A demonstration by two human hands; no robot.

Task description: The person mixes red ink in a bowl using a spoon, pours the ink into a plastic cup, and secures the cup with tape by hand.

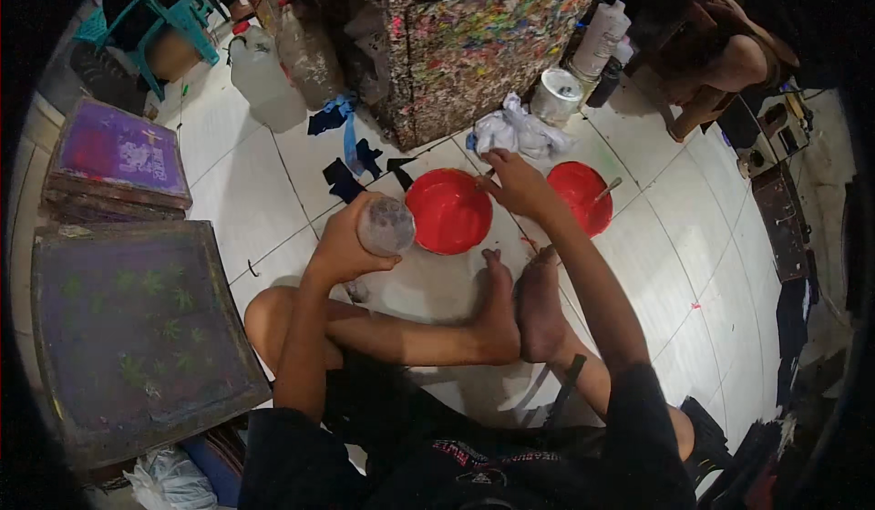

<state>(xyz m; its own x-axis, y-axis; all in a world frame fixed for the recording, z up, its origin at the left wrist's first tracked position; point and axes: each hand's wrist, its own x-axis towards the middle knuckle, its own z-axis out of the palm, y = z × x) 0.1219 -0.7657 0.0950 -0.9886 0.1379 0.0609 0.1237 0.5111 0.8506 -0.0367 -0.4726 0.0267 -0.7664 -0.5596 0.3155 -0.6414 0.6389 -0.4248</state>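
Mixing looked under way: the left hand (342, 241) gripped a clear jar (385, 225) tilted toward the near red bowl (448, 211), the right hand (512, 182) pinched a stirring stick over its rim, and pouring steadily seemed next.

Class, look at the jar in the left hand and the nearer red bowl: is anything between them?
Nothing visible. The left hand holds the jar tilted just left of the red bowl, with only bare tile below. The right hand is at the bowl's far rim.
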